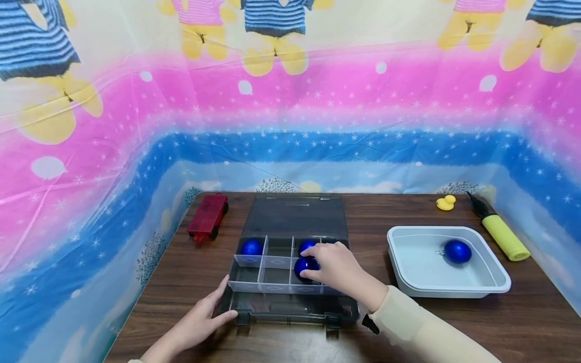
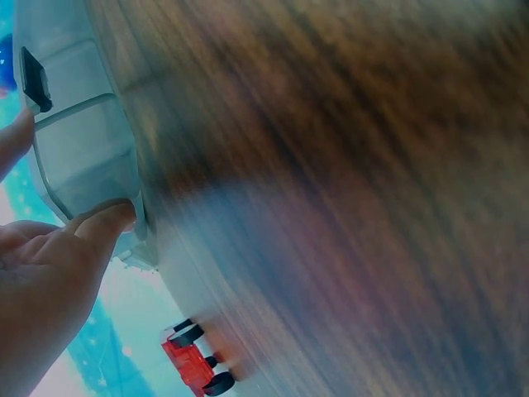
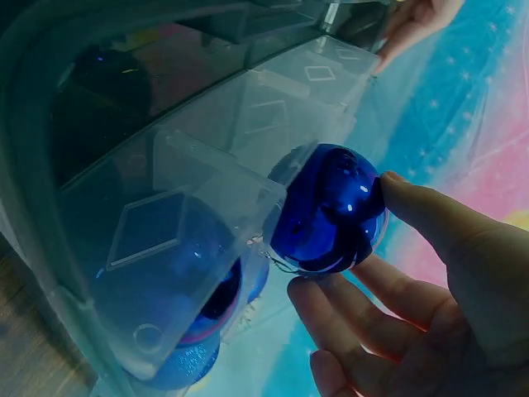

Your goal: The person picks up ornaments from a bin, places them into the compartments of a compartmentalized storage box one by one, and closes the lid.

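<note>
My right hand pinches a shiny blue bauble between thumb and fingers, at the front row of the divided plastic box, third compartment from the left. In the right wrist view its metal cap faces the clear dividers. Just behind it, partly covered by my fingers, another blue bauble sits in the back row. A glittery blue bauble lies in the back left compartment. The rightmost compartments are largely hidden by my hand. My left hand rests against the box's front left corner, thumb and fingers extended.
Right of the box stands a white tray holding one blue bauble. Beyond it are a yellow rubber duck and a yellow-green hand pump. A red toy car sits left of the box's raised dark lid.
</note>
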The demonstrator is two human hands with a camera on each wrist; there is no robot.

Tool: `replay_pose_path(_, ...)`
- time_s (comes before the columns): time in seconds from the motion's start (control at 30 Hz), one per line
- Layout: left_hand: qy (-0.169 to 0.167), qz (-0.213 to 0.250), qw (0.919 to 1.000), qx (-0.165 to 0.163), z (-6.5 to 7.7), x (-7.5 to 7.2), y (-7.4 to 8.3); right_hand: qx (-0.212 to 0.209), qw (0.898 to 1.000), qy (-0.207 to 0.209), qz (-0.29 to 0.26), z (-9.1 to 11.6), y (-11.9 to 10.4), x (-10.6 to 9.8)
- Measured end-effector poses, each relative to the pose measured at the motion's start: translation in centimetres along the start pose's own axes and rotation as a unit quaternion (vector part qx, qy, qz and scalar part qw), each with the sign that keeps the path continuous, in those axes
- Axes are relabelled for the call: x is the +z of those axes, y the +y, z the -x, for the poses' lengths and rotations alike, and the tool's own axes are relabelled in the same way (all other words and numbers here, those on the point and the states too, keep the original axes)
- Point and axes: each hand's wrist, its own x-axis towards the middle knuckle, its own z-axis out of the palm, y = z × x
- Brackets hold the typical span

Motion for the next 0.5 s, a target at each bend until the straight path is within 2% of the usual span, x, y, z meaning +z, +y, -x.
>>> replay_pose_path(0.23,0.0,0.0,1.0,-0.004,0.03,0.12,-0.15,0.001,1.0,-0.012,0.023,-0.07,-0.09,0.89)
replay_pose_path(0.5,0.0,0.001,1.0,-0.004,0.01,0.14,-0.14,0.01,1.0,-0.021,0.02,0.13,-0.09,0.46)
